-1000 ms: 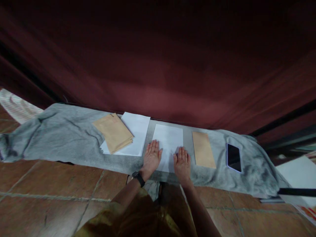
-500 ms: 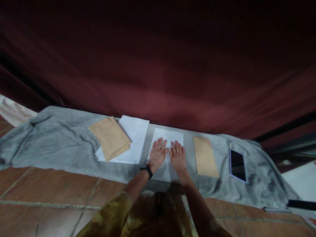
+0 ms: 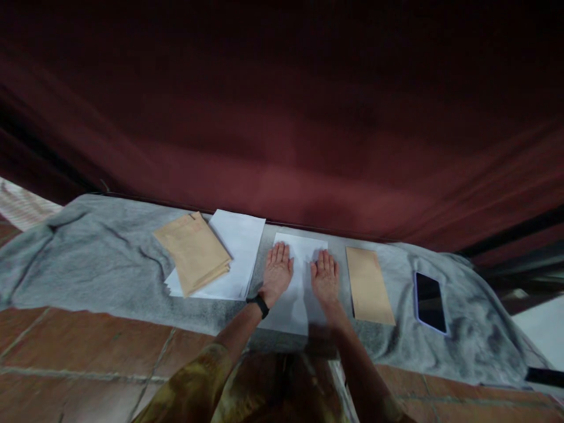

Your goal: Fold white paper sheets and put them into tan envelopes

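A white sheet of paper [image 3: 299, 294] lies on the grey cloth in front of me. Flat on its left side rests my left hand [image 3: 278, 271], fingers stretched out, a black band on the wrist. My right hand [image 3: 326, 279] lies flat at the sheet's right edge, its fingers also straight. A gap of bare paper separates the two hands, and neither holds anything. Just right of the right hand is a single brown envelope [image 3: 370, 286]. To the left, a stack of brown envelopes [image 3: 196, 252] sits askew on a pile of white paper [image 3: 242, 244].
A phone [image 3: 430, 302] with a pale purple edge lies at the right on the wrinkled grey cloth [image 3: 110, 264]. Dark red fabric [image 3: 282, 147] rises behind the cloth's far edge. Terracotta floor tiles [image 3: 97, 341] show along the near side.
My hands have moved apart from the middle of the sheet, the left one outward to the left and the right one outward to the right. The view has shifted slightly.
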A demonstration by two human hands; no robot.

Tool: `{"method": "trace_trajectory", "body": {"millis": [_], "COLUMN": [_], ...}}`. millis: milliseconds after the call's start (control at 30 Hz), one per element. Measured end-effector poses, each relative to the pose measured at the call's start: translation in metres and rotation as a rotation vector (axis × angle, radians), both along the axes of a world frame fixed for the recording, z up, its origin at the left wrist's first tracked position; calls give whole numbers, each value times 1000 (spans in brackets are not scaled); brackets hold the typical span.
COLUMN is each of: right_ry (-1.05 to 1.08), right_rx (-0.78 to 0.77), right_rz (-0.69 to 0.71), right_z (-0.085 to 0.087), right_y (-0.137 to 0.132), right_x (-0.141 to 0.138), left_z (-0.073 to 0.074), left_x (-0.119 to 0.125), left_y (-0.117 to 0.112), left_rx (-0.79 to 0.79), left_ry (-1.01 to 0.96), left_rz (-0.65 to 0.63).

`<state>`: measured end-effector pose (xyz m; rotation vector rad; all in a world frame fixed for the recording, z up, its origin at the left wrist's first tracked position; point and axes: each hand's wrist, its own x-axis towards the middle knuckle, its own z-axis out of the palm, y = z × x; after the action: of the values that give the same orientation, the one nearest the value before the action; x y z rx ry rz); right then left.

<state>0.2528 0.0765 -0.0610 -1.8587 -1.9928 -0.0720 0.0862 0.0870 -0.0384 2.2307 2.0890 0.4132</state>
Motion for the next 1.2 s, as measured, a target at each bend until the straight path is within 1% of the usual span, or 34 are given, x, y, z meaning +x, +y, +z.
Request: {"method": "trace_trajectory", "body": {"millis": [67,133,200,267,333,467,633,800,933,1033,1100,1200], "right_ry": [9,1,-18,-36,-47,-55,-49,-57,-57,-50,-44,-16], "right_rx": [-56,-108,-144,-163,-172,-164,-124,-65,-6,33,52,87], "right_rz": [105,197,230,216,194,135,54,8,-15,-18,0,99], "right_z": [5,8,9,9,7,5,2,-5,-10,-11,-12,-15], "right_y": [13,26,36,44,49,56,60,58,55,50,43,16], "right_x": [-10,-18,-22,-21,-17,-6,2,6,12,20,28,41], "left_z": [1,1,0,-1,-2,-4,-5,-8,-7,-6,-8,-19], "left_x": [7,10,9,5,-2,-10,-12,-15,-20,-25,-29,-39], "left_y": [10,20,30,38,43,48,47,43,37,24,6,-37], "left_rx": [-9,-17,-26,-35,-41,-40,-22,-6,6,-8,-14,42], "left_ry": [-12,-18,-13,-2,6,8,-19,-36,-52,-82,-117,-174], "left_rz": [-116,-184,-211,-219,-206,-127,-63,1,26,38,32,-40]}}
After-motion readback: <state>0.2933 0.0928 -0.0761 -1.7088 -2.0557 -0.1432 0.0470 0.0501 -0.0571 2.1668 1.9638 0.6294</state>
